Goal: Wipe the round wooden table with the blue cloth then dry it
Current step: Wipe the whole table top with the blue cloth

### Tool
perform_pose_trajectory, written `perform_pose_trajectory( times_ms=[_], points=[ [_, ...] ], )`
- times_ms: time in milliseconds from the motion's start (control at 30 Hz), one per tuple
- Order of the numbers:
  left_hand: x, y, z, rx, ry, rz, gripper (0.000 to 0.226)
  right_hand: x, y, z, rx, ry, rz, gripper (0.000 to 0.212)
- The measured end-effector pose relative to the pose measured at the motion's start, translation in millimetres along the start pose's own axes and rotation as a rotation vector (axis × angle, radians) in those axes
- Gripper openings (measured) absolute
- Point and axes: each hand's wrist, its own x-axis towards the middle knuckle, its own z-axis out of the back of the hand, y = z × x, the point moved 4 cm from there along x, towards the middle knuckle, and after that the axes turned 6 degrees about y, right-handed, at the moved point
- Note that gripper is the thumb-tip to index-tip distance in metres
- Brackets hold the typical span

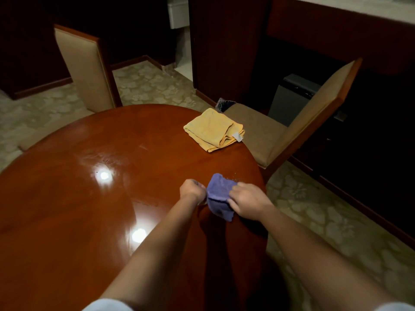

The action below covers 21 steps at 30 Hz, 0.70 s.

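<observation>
We are finding the blue cloth (219,195) bunched and lifted above the right edge of the round wooden table (94,198), with the left hand (193,190) pinching its left side in curled fingers and the right hand (246,199) gripping its right side, while a folded yellow cloth (213,129) is lying near the far right edge. We are judging that small specks just beyond the hands are risking being pushed off that edge onto the carpet (314,209), and that the bunched cloth is likely leaving streaks where moisture is already showing near the table's centre.
</observation>
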Motion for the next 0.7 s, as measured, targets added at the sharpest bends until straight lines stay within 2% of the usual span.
perform_pose_trajectory(
  times_ms=[67, 167, 233, 333, 433, 500, 600, 700],
  points=[
    [-0.5, 6.2, -1.8, 0.005, -0.035, 0.017, 0.027, -7.7, 8.7, -18.5, 0.011, 0.073, 0.011, 0.027],
    [5.5, 13.1, -5.6, -0.034, -0.046, 0.062, 0.030, -12.5, 20.1, -37.2, 0.034, 0.189, -0.072, 0.046],
    [4.8, 10.0, -7.9, -0.111, -0.014, 0.090, 0.033, -10.8, 26.5, -37.4, 0.045, 0.213, -0.133, 0.047],
    [-10.9, -11.6, -10.3, -0.253, 0.075, 0.082, 0.030, -5.8, 27.0, -29.3, 0.095, 0.127, -0.180, 0.039],
    [-18.5, -37.5, -11.2, -0.306, 0.096, 0.013, 0.025, -2.2, 14.1, -2.0, 0.067, -0.036, -0.221, 0.012],
    [-18.3, -53.3, -9.1, -0.276, 0.057, -0.081, 0.027, 2.2, 0.7, 14.8, 0.035, -0.115, -0.245, 0.023],
    [-17.6, -75.0, -5.5, -0.208, -0.008, -0.250, 0.023, 8.7, -22.1, 40.1, 0.019, -0.168, -0.318, 0.007],
    [-17.3, -85.2, -4.9, -0.242, -0.023, -0.294, 0.023, 14.9, -39.7, 45.6, 0.139, -0.188, -0.439, 0.023]
  ],
)
